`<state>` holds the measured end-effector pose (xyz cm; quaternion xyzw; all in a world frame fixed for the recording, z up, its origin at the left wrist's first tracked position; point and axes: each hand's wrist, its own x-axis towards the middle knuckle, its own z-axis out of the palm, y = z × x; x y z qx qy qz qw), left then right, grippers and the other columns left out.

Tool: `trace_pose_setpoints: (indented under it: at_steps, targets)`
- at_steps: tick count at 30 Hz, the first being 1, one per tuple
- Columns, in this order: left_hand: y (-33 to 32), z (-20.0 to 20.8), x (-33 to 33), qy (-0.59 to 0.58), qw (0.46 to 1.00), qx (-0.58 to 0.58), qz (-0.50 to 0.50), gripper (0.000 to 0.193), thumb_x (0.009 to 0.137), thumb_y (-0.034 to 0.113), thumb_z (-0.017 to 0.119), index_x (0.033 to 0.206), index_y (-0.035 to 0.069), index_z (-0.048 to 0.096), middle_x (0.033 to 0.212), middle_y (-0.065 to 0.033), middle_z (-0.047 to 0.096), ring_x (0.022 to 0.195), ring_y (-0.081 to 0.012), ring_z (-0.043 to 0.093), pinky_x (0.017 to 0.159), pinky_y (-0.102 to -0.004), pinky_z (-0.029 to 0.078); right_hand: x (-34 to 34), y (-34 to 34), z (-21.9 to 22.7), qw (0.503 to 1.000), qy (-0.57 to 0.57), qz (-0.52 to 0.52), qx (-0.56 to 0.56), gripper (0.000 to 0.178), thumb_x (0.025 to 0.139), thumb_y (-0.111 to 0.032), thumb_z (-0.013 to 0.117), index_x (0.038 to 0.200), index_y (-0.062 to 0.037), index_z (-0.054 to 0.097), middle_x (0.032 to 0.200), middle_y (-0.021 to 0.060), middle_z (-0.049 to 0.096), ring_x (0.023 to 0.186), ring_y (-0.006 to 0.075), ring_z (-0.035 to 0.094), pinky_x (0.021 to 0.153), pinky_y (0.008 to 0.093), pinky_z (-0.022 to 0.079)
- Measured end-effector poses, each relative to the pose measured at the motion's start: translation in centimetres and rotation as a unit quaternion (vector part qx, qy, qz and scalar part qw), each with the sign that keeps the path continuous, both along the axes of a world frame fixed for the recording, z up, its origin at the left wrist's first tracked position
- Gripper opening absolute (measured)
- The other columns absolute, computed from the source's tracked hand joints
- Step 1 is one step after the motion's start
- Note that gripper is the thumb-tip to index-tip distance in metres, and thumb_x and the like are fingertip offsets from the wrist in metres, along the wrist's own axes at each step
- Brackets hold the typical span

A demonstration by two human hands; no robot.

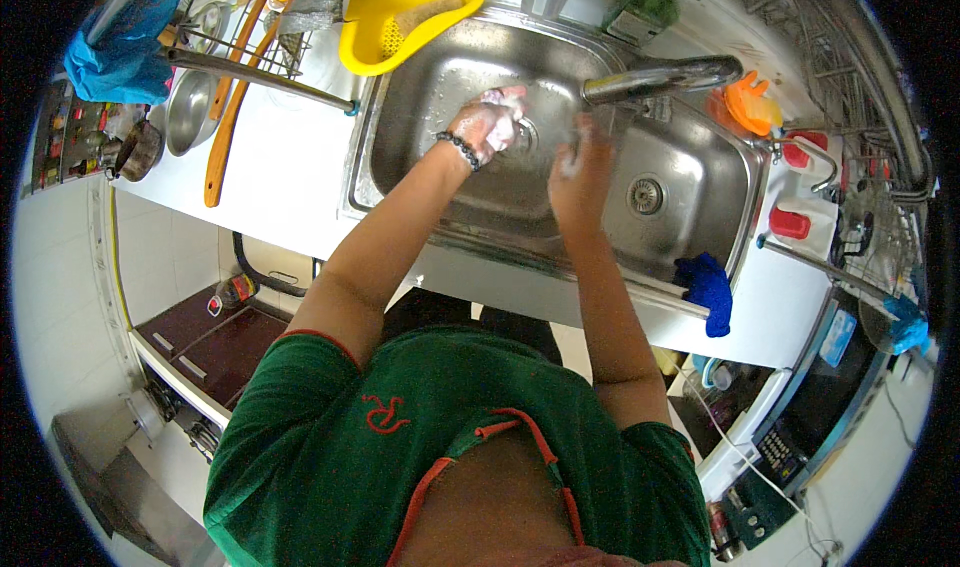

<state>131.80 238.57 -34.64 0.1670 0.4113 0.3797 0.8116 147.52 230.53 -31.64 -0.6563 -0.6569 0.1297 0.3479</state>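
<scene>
- Blue cloth hangs over the near rim of the sink, right side; draped there so it is within reach, apart from both hands.
- Both forearms reach from the lower edge out over the basin, so suds and drips fall in the sink, not on the worktop.
- Right hand is raised just under the tap, fingers loosely curled, foam on the fingertips; whether it holds anything I cannot tell, blurred.
- Drain sits just right of that hand, uncovered.
- Left hand, bead bracelet on the wrist, is closed around a soapy white lump, probably a sponge, held mid-basin near the tap spout.
- Hands are near each other, not touching.
- Yellow strainer basket is perched on the far left corner of the sink rim, so it drains into the basin.
- Orange scrubber-like thing lies on the ledge behind the tap, right.
- Wooden spatula and steel bowl lie on the worktop left of the sink, well apart from the hands.
</scene>
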Motion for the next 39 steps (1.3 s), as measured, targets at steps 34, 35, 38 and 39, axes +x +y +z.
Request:
trace_pose_setpoints:
  at_steps: [34, 35, 38, 39]
  targets:
    - [1.3, 0.2, 3.6, 0.222, 0.975, -0.01, 0.015, 0.007, 0.085, 0.014, 0.043, 0.086, 0.017, 0.048, 0.057, 0.0012, 0.041, 0.038, -0.0087, 0.034, 0.031, -0.0228, 0.022, 3.3, 1.9, 0.2, 0.993, -0.107, -0.018, 0.041, 0.043, 0.071, 0.004, 0.048, 0.114, 0.0004, 0.04, 0.115, 0.0229, 0.044, 0.109, 0.0387, 0.041, 0.094, 0.0455, 0.032]
    - [1.3, 0.0, 3.7, 0.219, 0.976, -0.008, 0.015, 0.007, 0.084, 0.014, 0.043, 0.086, 0.018, 0.048, 0.057, 0.0013, 0.041, 0.038, -0.0085, 0.034, 0.031, -0.0228, 0.022, 3.2, 1.8, 0.3, 0.993, -0.103, -0.018, 0.046, 0.044, 0.071, 0.005, 0.048, 0.114, 0.0001, 0.04, 0.116, 0.0225, 0.044, 0.109, 0.0386, 0.041, 0.093, 0.0453, 0.032]
    - [1.5, -0.3, 4.5, 0.219, 0.976, -0.011, 0.009, 0.005, 0.085, 0.016, 0.044, 0.083, 0.017, 0.049, 0.056, 0.0018, 0.04, 0.038, -0.0084, 0.033, 0.031, -0.0234, 0.021, 3.2, 1.8, 0.5, 0.995, -0.092, -0.008, 0.039, 0.046, 0.069, 0.007, 0.049, 0.114, -0.0003, 0.039, 0.116, 0.0214, 0.044, 0.109, 0.0384, 0.041, 0.093, 0.0454, 0.032]
    - [1.7, -0.4, 4.7, 0.218, 0.976, -0.017, 0.009, 0.006, 0.085, 0.017, 0.044, 0.082, 0.017, 0.049, 0.056, 0.0018, 0.04, 0.038, -0.0085, 0.033, 0.031, -0.0236, 0.021, 3.3, 1.8, 0.4, 0.995, -0.096, 0.0, 0.041, 0.048, 0.069, 0.005, 0.05, 0.115, 0.0, 0.039, 0.117, 0.0217, 0.043, 0.11, 0.0381, 0.04, 0.093, 0.0456, 0.031]
